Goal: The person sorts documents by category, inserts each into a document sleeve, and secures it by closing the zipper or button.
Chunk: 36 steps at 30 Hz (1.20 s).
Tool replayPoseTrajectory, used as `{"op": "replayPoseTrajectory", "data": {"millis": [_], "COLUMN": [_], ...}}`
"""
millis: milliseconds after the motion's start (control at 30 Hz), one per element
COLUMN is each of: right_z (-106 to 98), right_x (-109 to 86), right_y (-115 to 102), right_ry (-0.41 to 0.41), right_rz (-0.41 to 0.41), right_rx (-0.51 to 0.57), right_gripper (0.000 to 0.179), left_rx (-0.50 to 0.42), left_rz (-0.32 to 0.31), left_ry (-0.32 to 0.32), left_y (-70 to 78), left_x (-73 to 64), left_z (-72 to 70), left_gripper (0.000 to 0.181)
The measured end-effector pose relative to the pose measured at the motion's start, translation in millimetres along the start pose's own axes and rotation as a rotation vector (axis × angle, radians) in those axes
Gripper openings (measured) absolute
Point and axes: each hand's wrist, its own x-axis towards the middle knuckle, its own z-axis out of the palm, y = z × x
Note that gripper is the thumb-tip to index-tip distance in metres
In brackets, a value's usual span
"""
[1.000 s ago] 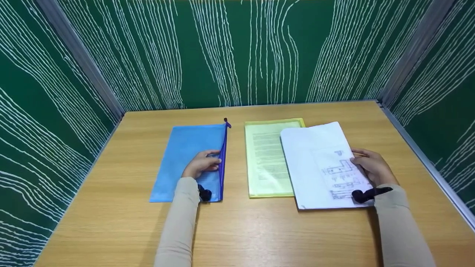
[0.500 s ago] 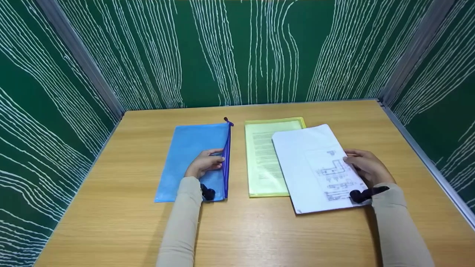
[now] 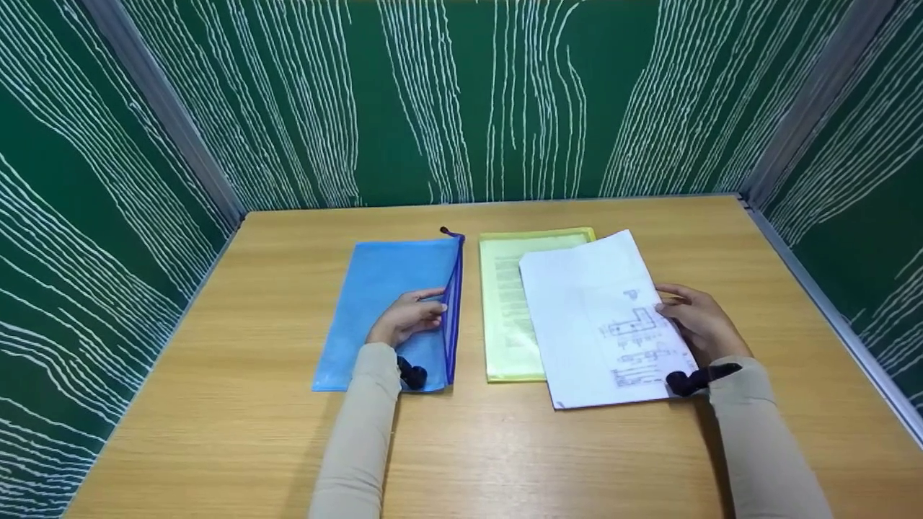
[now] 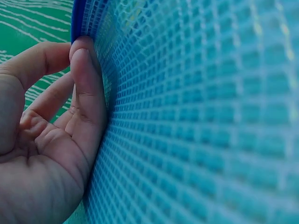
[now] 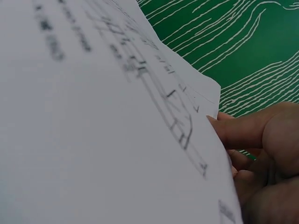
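Note:
A blue mesh zipper pouch lies on the table, its purple zipper edge facing right and parted. My left hand pinches the upper layer of the pouch at that edge. In the left wrist view the thumb and fingertips meet at the blue rim of the mesh. My right hand grips the right edge of white papers printed with technical drawings, thumb on top. The papers tilt slightly and overlap a yellow-edged folder. In the right wrist view the thumb presses the sheet edge.
Printed pages show through the yellow folder, which lies between the pouch and my right hand. The wooden table ends at a green wall with white wavy lines. Similar side panels stand left and right.
The papers and my right hand have moved left, covering more of the yellow folder. My left hand has shifted right with the pouch, and the zipper edge is spread wider.

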Motion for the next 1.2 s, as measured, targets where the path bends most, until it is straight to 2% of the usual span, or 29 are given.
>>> {"op": "replayPoseTrajectory", "data": {"millis": [433,733,967,1067,1200], "right_z": [13,27,32,36,41], "right_x": [1.3,5.2,3.8,4.1,5.0], "right_y": [-3,-10,-16,-19,-20], "right_ry": [-0.036,-0.06,-0.057,-0.071,-0.085], "right_rz": [-0.062,-0.028,0.011,0.001,-0.014], "right_rx": [0.116,0.188,0.258,0.289,0.335], "right_gripper": [0.061,0.062,0.061,0.061,0.061], "left_rx": [-0.039,-0.069,-0.076,-0.092,-0.111], "left_rz": [0.028,0.027,0.021,0.025,0.035], "left_ry": [0.018,0.027,-0.017,-0.038,-0.034], "left_y": [-0.7,-1.2,-1.8,-2.6,-4.1], "left_x": [3.0,1.8,5.0,6.8,8.0], "left_z": [6.1,6.9,13.0,15.8,18.5], "left_gripper": [0.054,0.054,0.055,0.055,0.055]}}
